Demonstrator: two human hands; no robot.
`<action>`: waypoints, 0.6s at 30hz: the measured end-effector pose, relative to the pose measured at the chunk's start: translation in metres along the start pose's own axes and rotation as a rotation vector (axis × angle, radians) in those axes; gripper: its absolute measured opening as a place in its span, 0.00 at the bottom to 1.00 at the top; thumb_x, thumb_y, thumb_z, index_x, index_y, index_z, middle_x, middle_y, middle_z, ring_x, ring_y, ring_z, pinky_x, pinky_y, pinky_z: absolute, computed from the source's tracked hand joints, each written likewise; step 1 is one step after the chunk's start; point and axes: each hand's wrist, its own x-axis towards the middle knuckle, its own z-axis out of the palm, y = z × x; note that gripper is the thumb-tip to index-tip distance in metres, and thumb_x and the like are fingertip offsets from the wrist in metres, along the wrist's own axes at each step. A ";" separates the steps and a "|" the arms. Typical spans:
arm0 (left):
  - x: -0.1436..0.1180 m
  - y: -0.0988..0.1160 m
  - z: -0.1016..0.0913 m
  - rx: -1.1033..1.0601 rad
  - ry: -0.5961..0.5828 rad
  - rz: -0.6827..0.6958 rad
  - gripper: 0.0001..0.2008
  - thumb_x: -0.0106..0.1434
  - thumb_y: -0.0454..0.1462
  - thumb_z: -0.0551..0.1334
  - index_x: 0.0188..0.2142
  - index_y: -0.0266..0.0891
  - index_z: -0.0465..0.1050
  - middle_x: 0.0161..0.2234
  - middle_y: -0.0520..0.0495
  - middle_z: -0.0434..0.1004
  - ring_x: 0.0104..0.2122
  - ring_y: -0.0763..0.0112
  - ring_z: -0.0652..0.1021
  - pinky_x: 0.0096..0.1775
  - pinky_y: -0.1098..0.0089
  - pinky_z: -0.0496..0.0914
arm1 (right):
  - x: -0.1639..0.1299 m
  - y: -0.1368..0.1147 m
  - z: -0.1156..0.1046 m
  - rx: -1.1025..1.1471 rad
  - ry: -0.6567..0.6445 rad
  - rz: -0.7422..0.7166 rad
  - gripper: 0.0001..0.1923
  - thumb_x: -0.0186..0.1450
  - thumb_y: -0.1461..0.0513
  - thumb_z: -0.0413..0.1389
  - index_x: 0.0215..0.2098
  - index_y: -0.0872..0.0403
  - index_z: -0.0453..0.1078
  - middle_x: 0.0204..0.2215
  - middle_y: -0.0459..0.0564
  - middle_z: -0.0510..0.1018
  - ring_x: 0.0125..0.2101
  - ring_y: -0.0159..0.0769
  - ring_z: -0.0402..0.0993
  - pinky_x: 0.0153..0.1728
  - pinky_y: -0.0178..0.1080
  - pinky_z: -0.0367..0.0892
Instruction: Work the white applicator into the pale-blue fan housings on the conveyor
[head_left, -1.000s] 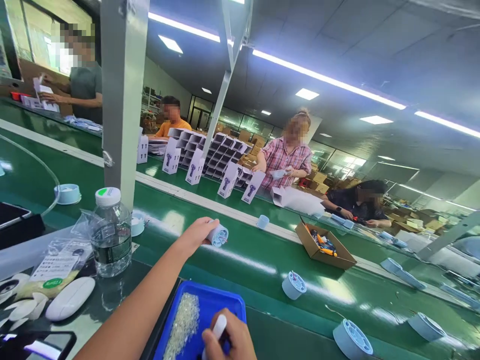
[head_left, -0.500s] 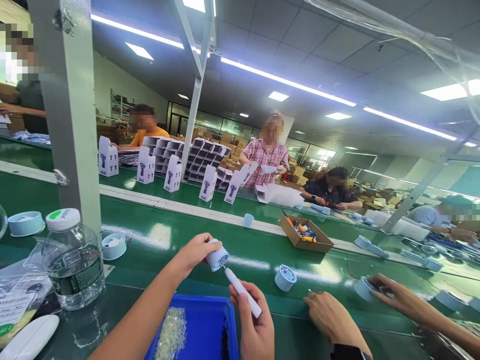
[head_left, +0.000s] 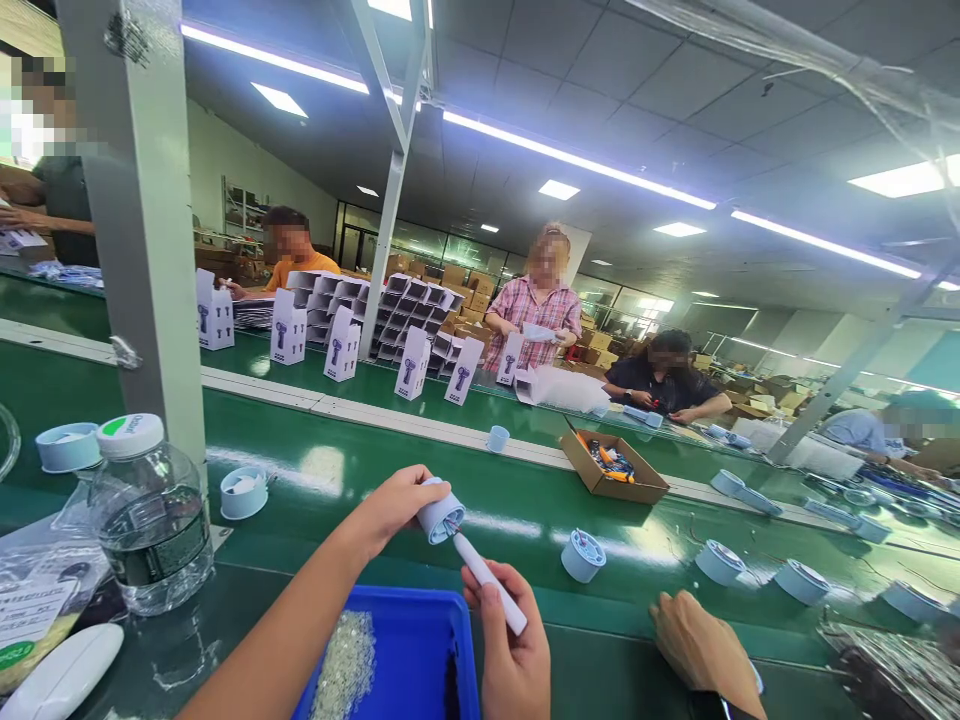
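Observation:
My left hand [head_left: 401,510] grips a light-blue round plastic housing [head_left: 441,513], its open end tilted toward my right hand. Thin reddish wires or parts show inside it. In my right hand [head_left: 510,625] is a slim white pen-style screwdriver [head_left: 487,585], fingers wrapped around its body. Its thin tip points into the open end of the housing; the exact contact point is too small to make out. Below both hands sits a blue tray [head_left: 420,650] with a heap of small clear pieces [head_left: 345,665]. Another light-blue housing [head_left: 583,555] stands on the green belt [head_left: 510,490] just right of my hands.
At right, a co-worker's hand [head_left: 701,640] rests by the belt near more housings [head_left: 720,563]. A water bottle [head_left: 154,530] and a grey post [head_left: 150,250] stand left. A cardboard box [head_left: 615,470] of tools and white printed boxes [head_left: 412,362] are beyond.
Housings on the near belt have shifted right. The co-worker's near hand moved right, and their other hand left view. Across the belt, a tilted white box now stands upright. My hands barely moved.

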 end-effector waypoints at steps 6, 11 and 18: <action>0.000 -0.004 0.010 0.053 0.016 0.022 0.17 0.45 0.46 0.65 0.22 0.40 0.59 0.19 0.57 0.64 0.20 0.76 0.65 0.23 0.74 0.58 | 0.001 0.008 -0.003 -0.015 -0.041 0.003 0.20 0.60 0.48 0.55 0.41 0.54 0.70 0.33 0.53 0.80 0.35 0.41 0.77 0.37 0.39 0.71; -0.002 -0.008 0.038 -0.066 0.192 0.222 0.17 0.50 0.47 0.61 0.20 0.42 0.55 0.17 0.57 0.59 0.18 0.75 0.66 0.21 0.72 0.61 | 0.002 0.020 -0.005 -0.188 -0.148 -0.059 0.21 0.59 0.47 0.55 0.39 0.55 0.73 0.20 0.45 0.75 0.20 0.34 0.70 0.20 0.32 0.64; -0.004 -0.017 0.056 -0.229 0.325 0.265 0.22 0.51 0.52 0.61 0.17 0.42 0.53 0.16 0.58 0.52 0.15 0.77 0.61 0.17 0.72 0.63 | -0.011 0.029 0.006 -0.208 -0.173 -0.024 0.24 0.61 0.44 0.48 0.35 0.54 0.74 0.11 0.39 0.59 0.12 0.29 0.54 0.12 0.32 0.51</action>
